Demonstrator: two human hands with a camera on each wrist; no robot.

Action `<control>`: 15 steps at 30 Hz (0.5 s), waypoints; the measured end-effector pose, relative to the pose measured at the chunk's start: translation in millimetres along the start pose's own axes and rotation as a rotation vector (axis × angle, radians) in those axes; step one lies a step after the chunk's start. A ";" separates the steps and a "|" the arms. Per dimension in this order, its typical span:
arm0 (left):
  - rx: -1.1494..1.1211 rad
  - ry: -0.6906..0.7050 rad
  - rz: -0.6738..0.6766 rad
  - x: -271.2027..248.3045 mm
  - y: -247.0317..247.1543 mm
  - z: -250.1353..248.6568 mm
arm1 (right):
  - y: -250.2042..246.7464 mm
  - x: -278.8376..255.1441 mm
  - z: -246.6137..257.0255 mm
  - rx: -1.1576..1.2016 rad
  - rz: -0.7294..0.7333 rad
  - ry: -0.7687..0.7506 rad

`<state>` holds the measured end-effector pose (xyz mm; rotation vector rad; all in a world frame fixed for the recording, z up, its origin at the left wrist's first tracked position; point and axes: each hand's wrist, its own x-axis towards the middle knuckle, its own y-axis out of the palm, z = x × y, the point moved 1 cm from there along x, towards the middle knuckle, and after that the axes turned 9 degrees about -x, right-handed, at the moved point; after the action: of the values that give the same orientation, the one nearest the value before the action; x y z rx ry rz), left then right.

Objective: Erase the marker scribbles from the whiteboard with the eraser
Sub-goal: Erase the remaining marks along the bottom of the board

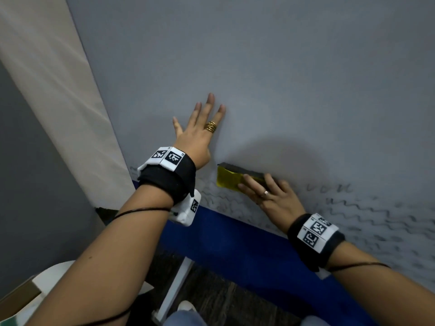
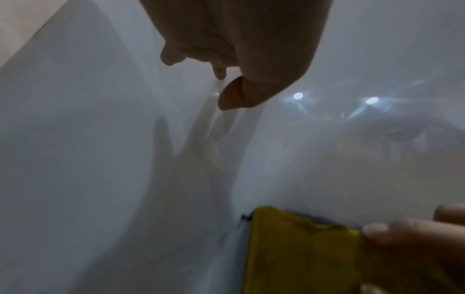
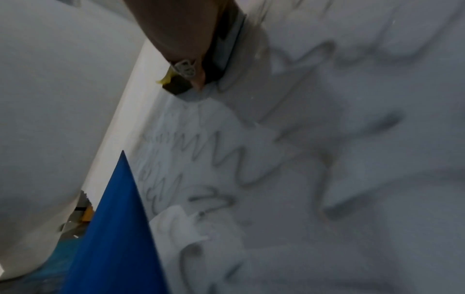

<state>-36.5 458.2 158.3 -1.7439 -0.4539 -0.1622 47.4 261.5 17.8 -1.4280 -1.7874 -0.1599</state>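
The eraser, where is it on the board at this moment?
In the head view, the eraser lies against the whiteboard, low near the centre, held by the right hand, below and right of the left hand, above the marker scribbles.

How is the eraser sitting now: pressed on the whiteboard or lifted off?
Pressed on. The right hand holds the eraser with its dark pad flat against the whiteboard, at the top edge of the scribbles.

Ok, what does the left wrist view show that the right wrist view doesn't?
Only the left wrist view: the left hand, open, with its reflection on clean whiteboard. Only the right wrist view: the wavy marker scribbles and the blue panel below the board. Both: the eraser against the whiteboard, held by the right hand.
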 end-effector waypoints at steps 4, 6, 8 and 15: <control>-0.157 -0.051 -0.037 -7.5 12.4 -23.8 | -26.7 -7.8 -47.4 -0.016 -0.082 0.126; -0.201 -0.038 0.004 -16.0 22.4 -42.4 | -35.9 -18.0 -61.1 -0.019 -0.115 0.230; -0.244 -0.021 0.055 -25.3 35.0 -62.9 | -35.8 -33.1 -55.4 0.002 -0.155 0.266; -0.419 -0.111 0.040 -36.0 56.4 -96.7 | -36.7 -45.4 -46.1 0.112 -0.183 0.268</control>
<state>-34.4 348.4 116.3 -2.1797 -0.4902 -0.1385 40.3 188.8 32.0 -1.1069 -1.6746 -0.3253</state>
